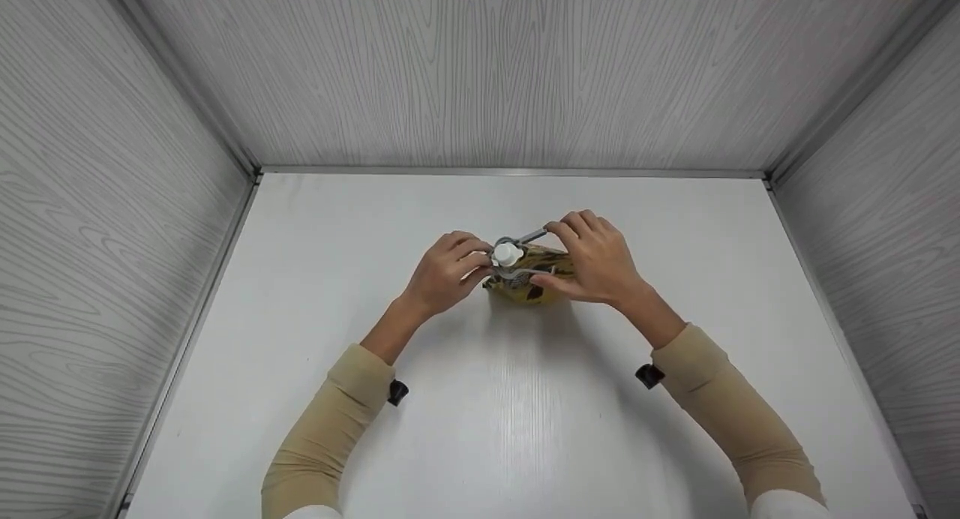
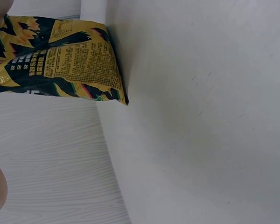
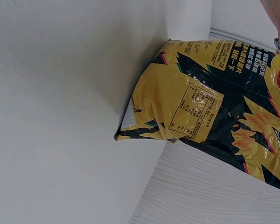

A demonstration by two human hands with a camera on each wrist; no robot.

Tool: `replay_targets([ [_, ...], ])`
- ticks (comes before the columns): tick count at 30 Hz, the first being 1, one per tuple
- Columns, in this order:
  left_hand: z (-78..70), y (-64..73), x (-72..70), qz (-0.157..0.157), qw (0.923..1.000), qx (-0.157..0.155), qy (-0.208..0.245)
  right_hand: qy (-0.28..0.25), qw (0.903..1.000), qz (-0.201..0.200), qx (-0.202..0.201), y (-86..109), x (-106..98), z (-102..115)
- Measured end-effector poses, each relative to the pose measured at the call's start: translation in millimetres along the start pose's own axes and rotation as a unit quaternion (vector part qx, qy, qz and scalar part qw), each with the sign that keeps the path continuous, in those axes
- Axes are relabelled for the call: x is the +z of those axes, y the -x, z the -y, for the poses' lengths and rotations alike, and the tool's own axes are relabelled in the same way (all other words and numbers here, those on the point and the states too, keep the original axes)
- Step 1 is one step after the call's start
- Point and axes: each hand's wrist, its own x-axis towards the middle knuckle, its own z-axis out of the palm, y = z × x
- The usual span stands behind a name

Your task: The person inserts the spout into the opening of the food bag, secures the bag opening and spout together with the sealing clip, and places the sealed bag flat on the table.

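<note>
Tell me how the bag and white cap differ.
Look: the bag is mostly yellow and black with lettering; the white cap is plain.
Size: the bag is far larger than the cap.
Position: the bag stands on the table; the cap is at its top.
Both are between the left hand and right hand.

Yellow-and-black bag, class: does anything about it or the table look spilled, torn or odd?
Nothing serious stands out. The bag is roughly upright, with no visible tear or spill, though its top is partly hidden. A few faint dark marks show on the white table. The arms of the grey clip stand apart.
</note>
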Motion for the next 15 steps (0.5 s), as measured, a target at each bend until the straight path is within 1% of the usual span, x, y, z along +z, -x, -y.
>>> replay_targets([
  [9, 0.3, 0.9, 0.2, 0.002, 1.0, 0.005, 0.007, 0.001, 1.0, -0.004, -0.005, 0.8, 1.8, 0.1],
  [15, 0.7, 1.2, 0.1, -0.001, 0.9998, 0.0, 0.017, -0.001, 1.0, -0.003, -0.004, 1.2, 1.7, 1.1],
])
